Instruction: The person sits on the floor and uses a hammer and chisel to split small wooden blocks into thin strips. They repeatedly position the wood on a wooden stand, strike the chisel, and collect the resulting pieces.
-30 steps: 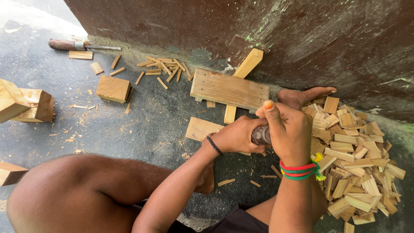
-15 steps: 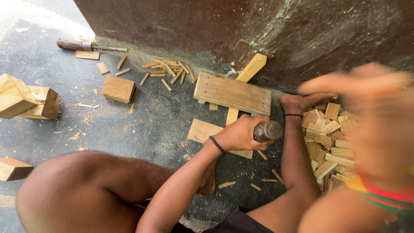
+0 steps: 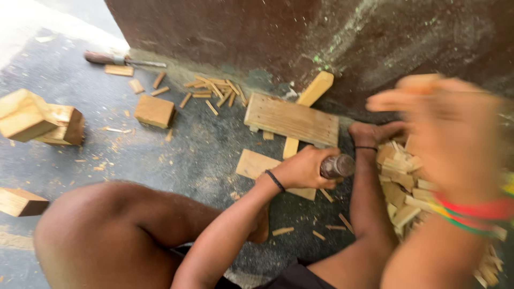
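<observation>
My left hand (image 3: 302,168) is clenched on a dark tool handle with a metal end (image 3: 338,166), held low over a flat piece of light wood (image 3: 254,163) on the grey floor. My right hand (image 3: 444,136) is raised close to the camera. It is blurred, its fingers stretched out, and red and green bands circle the wrist; I see nothing in it. A pile of small cut wood blocks (image 3: 399,184) lies under it at the right. My foot (image 3: 369,132), with a dark anklet, rests between the pile and a wooden board (image 3: 292,120).
A stick (image 3: 316,88) leans on the dark wall (image 3: 241,32) behind the board. Thin slivers (image 3: 214,91), a square block (image 3: 154,111), larger blocks (image 3: 37,118) (image 3: 19,200) and a wood-handled tool (image 3: 110,58) lie on the floor. My knee (image 3: 107,235) fills the lower left.
My right hand has lifted off the top of the tool handle and swung up towards the camera. The left hand has kept its grip in the same place.
</observation>
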